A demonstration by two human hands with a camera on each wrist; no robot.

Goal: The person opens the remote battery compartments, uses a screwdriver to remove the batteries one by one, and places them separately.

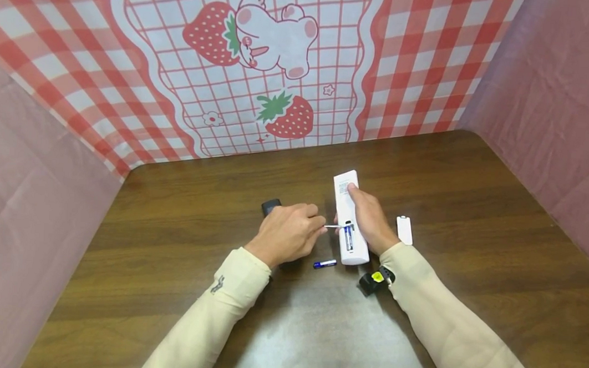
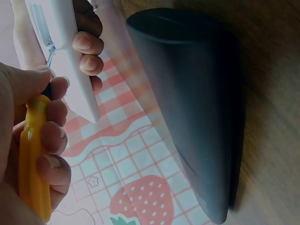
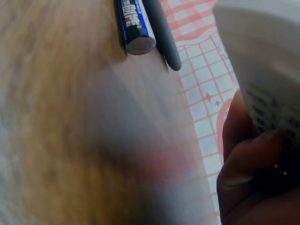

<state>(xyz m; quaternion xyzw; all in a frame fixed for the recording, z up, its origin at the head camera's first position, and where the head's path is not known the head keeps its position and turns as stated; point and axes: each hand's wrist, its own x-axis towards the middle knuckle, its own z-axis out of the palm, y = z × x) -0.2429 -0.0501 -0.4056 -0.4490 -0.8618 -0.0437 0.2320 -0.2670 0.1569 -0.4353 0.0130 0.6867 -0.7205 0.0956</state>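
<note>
My left hand [image 1: 288, 235] holds a screwdriver with a yellow handle [image 2: 35, 150], its fingers wrapped round the grip. The thin metal shaft [image 1: 333, 226] reaches into the uncovered battery compartment of a white remote control [image 1: 344, 200], touching its upper end. My right hand [image 1: 372, 218] grips the remote from the right, thumb on its back and fingers round the far edge, with the button side facing down. A blue battery [image 1: 349, 241] lies in the compartment. Another blue and white battery [image 1: 325, 264] rests on the table between the hands.
A white battery cover [image 1: 404, 230] lies right of my right hand. Beside my left hand is a long black casing [image 2: 187, 103], partly hidden in the head view. A black strap device with a yellow patch [image 1: 378, 277] sits at my right wrist. Checked cloth [image 1: 421, 63] hangs behind the wooden table [image 1: 173, 216].
</note>
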